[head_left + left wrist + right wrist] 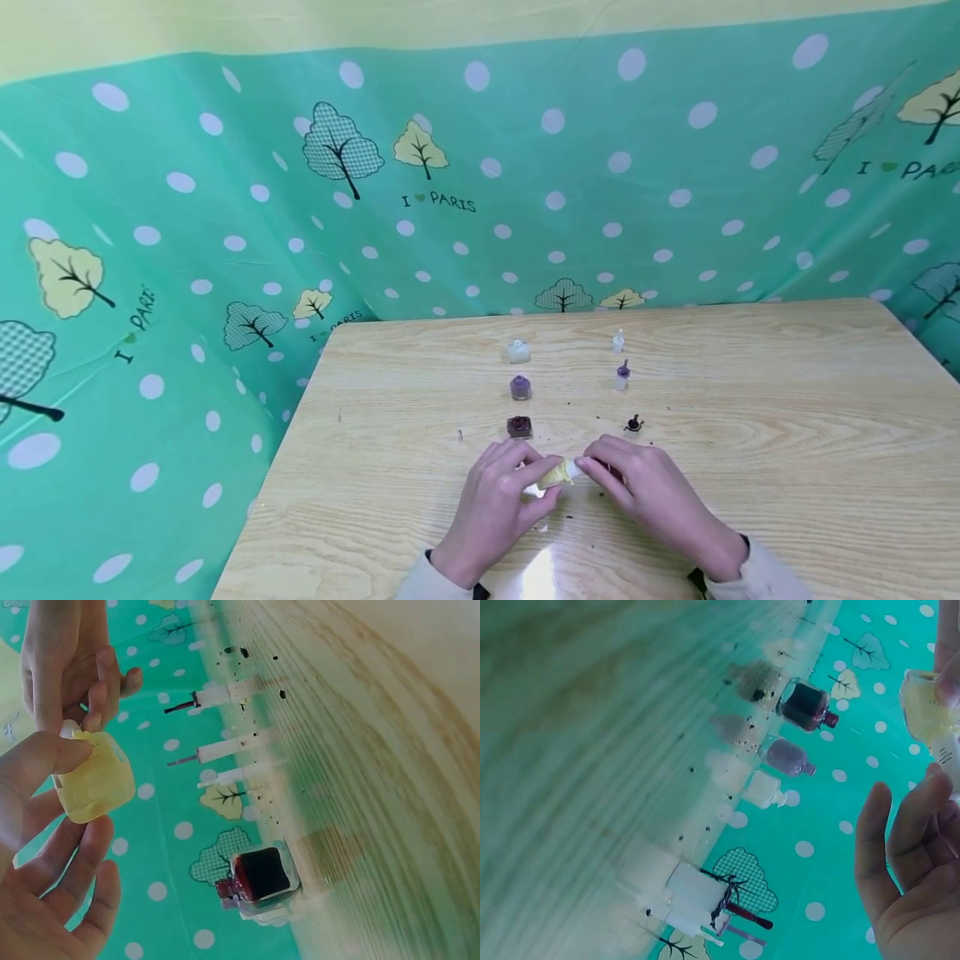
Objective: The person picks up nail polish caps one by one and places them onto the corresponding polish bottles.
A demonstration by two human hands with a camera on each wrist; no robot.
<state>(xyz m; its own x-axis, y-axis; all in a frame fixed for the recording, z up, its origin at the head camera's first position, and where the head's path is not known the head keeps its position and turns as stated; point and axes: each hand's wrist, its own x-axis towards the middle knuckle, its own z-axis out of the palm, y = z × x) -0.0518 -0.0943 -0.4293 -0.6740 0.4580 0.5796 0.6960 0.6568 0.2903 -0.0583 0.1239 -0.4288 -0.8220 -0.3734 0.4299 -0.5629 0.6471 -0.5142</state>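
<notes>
Yellow glass is showing between two hands: a bottle [553,477] is lying tilted above the table [787,400], just in front of the dark bottle [519,427]. Left hand [498,496] is pinching its body between thumb and fingers, the thumb covering some of the lettering. Right hand [648,492] is gripping the white cap [576,469] by its end, fingertips hiding part of it; how tightly cap and bottle are joining, cannot tell. Right wrist view is cutting this hand off at the edge; print on the cap is staying too small to read. Purple bottle [520,387] and pale bottle [518,352] are standing behind the dark one. Three brush caps [622,377] are standing bristles-up to the right, the nearest cap's body hard to make out from above. Dark specks [570,517] are dotting the wood.
</notes>
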